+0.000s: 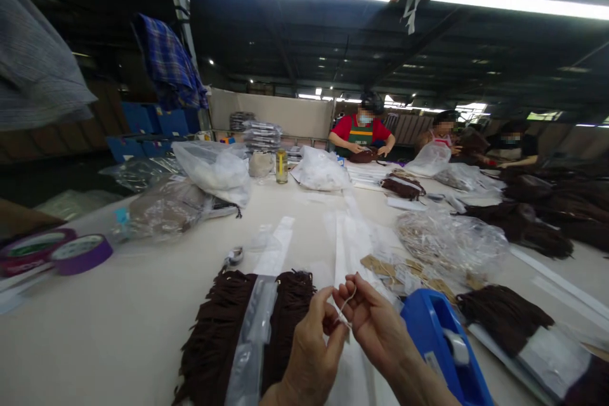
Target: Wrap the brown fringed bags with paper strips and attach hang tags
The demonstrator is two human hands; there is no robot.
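Observation:
Between my two hands runs a thin cream string (349, 302). My left hand (311, 346) pinches its lower end, where something small and pale shows at the fingertips, too small to name. With thumb and fingers together, my right hand (373, 323) grips the upper part of the string. Just left of my hands lies a dark brown fringed piece (214, 330) with a clear plastic strip (252, 330) down its middle. A blue tape dispenser (442, 342) stands right beside my right wrist. Beyond my hands are brown card tags (380, 264) with strings.
Purple tape rolls (82, 254) lie at the left edge of the white table (143, 304). Farther back are plastic bags (216, 168) and a jar (281, 167). At right lie a bag of strings (447, 235) and brown fringed bundles (507, 317). A person in a green apron (360, 133) works opposite.

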